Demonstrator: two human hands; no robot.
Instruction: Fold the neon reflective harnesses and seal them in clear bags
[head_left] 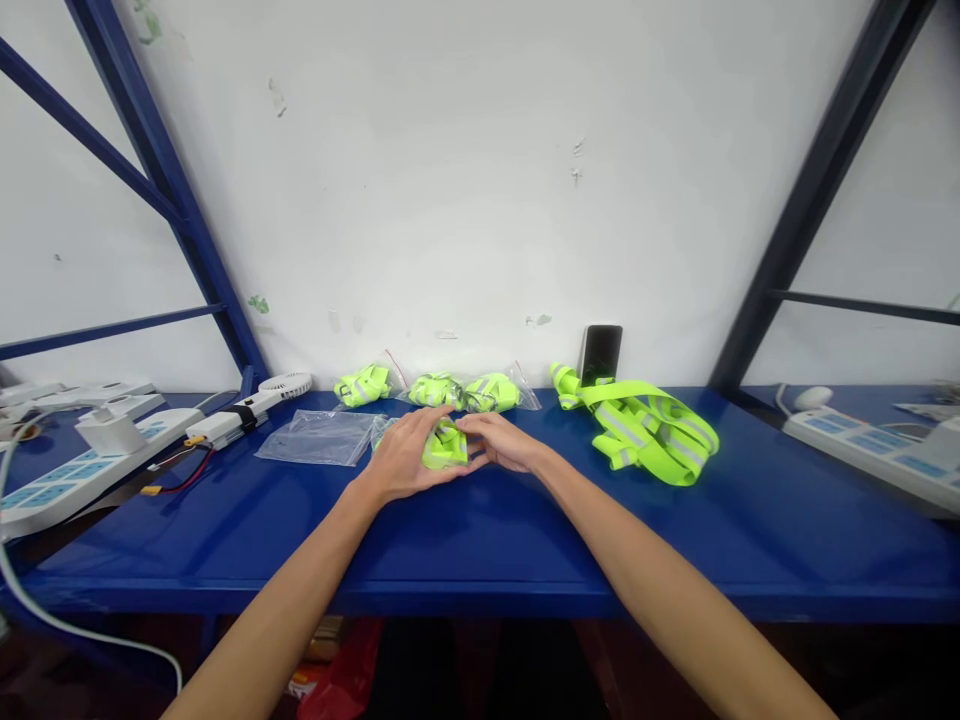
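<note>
Between my two hands, at the middle of the blue table, is a bundle of yellow-green reflective strap [445,446] with silver stripes. My left hand [409,455] wraps round its left side, with the thumb along the near edge. From the right, my right hand [501,441] pinches the bundle with thumb and fingers. Part of the bundle is hidden under my fingers. Just left of my left hand lies a flat clear plastic bag [319,438]. Behind my hands, more strap bundles sit in clear zip bags, one [363,385] at the left and another [492,392] nearer the middle.
Loose reflective straps [656,430] lie in a heap at the right, before a black phone [601,353] leaning on the wall. A power strip [112,460], a small white fan [285,385] and cables occupy the left. Another power strip [870,445] is at far right.
</note>
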